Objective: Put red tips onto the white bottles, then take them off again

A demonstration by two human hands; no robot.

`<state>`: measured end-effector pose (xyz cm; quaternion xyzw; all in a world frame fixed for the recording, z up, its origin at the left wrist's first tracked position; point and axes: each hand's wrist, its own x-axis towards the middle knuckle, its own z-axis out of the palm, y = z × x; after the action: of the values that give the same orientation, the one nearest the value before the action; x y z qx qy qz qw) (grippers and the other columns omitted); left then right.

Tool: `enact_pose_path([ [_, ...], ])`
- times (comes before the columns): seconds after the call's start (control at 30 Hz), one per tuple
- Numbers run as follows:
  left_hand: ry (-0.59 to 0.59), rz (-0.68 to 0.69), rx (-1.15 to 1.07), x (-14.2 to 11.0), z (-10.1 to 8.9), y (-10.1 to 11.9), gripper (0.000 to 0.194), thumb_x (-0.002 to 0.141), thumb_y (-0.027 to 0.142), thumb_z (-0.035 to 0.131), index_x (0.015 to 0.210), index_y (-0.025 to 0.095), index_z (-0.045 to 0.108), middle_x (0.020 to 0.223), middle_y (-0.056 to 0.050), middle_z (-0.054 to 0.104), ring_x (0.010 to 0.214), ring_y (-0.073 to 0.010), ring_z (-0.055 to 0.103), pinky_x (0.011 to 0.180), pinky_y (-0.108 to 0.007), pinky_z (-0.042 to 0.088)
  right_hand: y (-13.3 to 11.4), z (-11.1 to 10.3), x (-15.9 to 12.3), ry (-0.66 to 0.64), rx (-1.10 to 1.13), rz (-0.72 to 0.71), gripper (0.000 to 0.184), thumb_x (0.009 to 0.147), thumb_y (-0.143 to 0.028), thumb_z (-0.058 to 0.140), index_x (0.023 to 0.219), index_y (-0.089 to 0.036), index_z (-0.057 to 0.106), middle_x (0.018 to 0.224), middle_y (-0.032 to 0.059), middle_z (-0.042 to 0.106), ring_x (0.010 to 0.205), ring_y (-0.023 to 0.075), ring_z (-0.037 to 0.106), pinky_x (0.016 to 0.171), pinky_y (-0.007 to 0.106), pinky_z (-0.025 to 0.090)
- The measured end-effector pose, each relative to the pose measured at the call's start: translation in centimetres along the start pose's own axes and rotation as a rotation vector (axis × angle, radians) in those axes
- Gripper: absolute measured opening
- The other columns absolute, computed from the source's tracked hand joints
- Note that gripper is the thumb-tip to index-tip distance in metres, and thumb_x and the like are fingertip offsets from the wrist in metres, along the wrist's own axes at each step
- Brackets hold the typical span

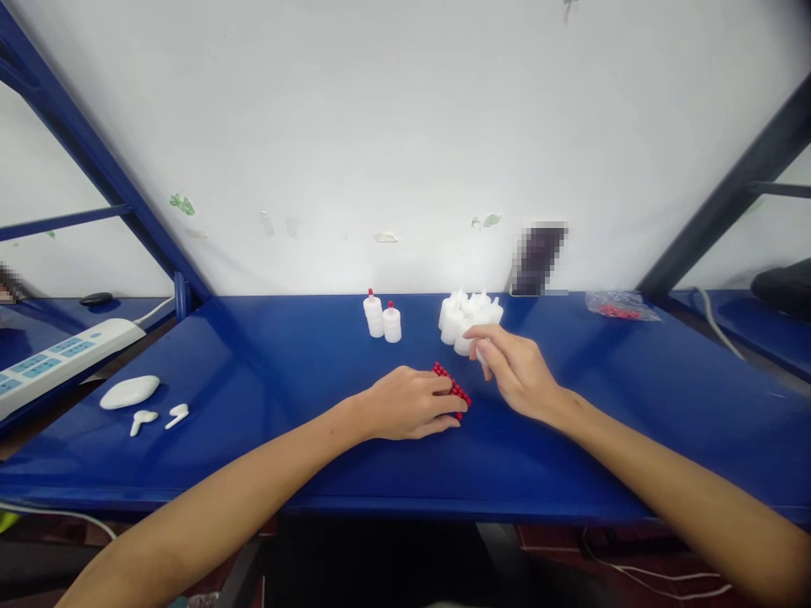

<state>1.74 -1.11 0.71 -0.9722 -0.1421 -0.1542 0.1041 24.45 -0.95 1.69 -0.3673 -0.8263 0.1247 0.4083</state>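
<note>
My left hand [415, 404] reaches over a patch of small red caps [457, 390] on the blue table, its fingers stretched out and touching them. Part of the patch is hidden under those fingers. To the right, my right hand [516, 367] is closed in a pinch around a small white bottle [481, 356], mostly covered by the thumb and fingers. Just behind it stands a cluster of several white bottles [451, 325] with bare pointed nozzles. Two white bottles [392, 324] with red caps on their tips stand upright beyond my left hand.
On the left lie a white earbud case [130, 392], two earbuds [178, 414] and a power strip [67, 359]. A clear bag of red pieces [621, 307] rests at the back right. A dark, pixelated object [538, 257] leans on the wall. Blue frame posts flank the table [272, 355].
</note>
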Motion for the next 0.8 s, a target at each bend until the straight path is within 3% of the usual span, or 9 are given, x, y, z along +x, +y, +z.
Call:
enact_pose_path([
  [0.13, 0.083, 0.064, 0.087, 0.2, 0.1, 0.3, 0.02, 0.099, 0.029, 0.045, 0.097, 0.02, 0.063, 0.082, -0.001, 0.061, 0.062, -0.0109, 0.056, 0.055, -0.024, 0.041, -0.2, 0.1, 0.3, -0.041, -0.029, -0.026, 0.023, 0.101, -0.035, 0.042, 0.109, -0.021, 0.059, 0.093, 0.0051, 0.069, 0.078, 0.0165, 0.063, 0.073, 0.029, 0.047],
  [0.23, 0.23, 0.075, 0.089, 0.3, -0.1, 0.4, 0.015, 0.097, 0.027, 0.049, 0.094, 0.019, 0.061, 0.077, 0.0, 0.06, 0.061, -0.0109, 0.055, 0.055, -0.025, 0.041, -0.2, 0.1, 0.5, -0.051, 0.025, -0.039, 0.026, 0.1, -0.037, 0.042, 0.09, -0.02, 0.059, 0.081, 0.0039, 0.063, 0.072, 0.0162, 0.057, 0.07, 0.029, 0.044],
  [0.37, 0.516, -0.087, -0.015, 0.2, -0.2, 0.1, 0.009, 0.093, 0.022, 0.056, 0.1, 0.019, 0.059, 0.074, 0.001, 0.061, 0.062, -0.0096, 0.056, 0.059, -0.023, 0.043, -0.2, 0.1, 0.4, -0.111, 0.122, -0.149, 0.036, 0.099, -0.046, 0.038, 0.078, -0.019, 0.052, 0.073, 0.0018, 0.051, 0.066, 0.016, 0.048, 0.065, 0.03, 0.038],
  [0.43, 0.604, -0.161, -0.098, 0.2, -0.2, 0.1, 0.013, 0.091, 0.018, 0.058, 0.104, 0.019, 0.058, 0.075, 0.001, 0.063, 0.062, -0.0088, 0.056, 0.06, -0.021, 0.045, -0.3, 0.2, 0.3, -0.154, 0.11, -0.188, 0.036, 0.096, -0.049, 0.042, 0.076, -0.02, 0.05, 0.071, 0.0005, 0.047, 0.064, 0.0152, 0.044, 0.062, 0.03, 0.035],
  [0.57, 0.617, -0.156, -0.162, 0.4, 0.1, 0.4, 0.014, 0.09, 0.016, 0.059, 0.103, 0.019, 0.058, 0.079, 0.0, 0.066, 0.065, -0.0088, 0.057, 0.061, -0.021, 0.046, -1.0, 0.9, 0.0, -0.214, 0.06, -0.217, 0.037, 0.092, -0.05, 0.049, 0.069, -0.02, 0.047, 0.068, -0.0016, 0.041, 0.06, 0.0133, 0.039, 0.057, 0.028, 0.032],
  [0.8, 0.554, -0.117, -0.106, 0.7, 0.1, 0.7, 0.011, 0.091, 0.017, 0.055, 0.102, 0.018, 0.057, 0.076, 0.0, 0.063, 0.064, -0.0101, 0.055, 0.059, -0.023, 0.045, -1.3, 1.3, 0.0, -0.208, 0.055, -0.205, 0.037, 0.094, -0.044, 0.047, 0.068, -0.019, 0.051, 0.067, -0.0013, 0.043, 0.058, 0.0125, 0.04, 0.056, 0.027, 0.033],
])
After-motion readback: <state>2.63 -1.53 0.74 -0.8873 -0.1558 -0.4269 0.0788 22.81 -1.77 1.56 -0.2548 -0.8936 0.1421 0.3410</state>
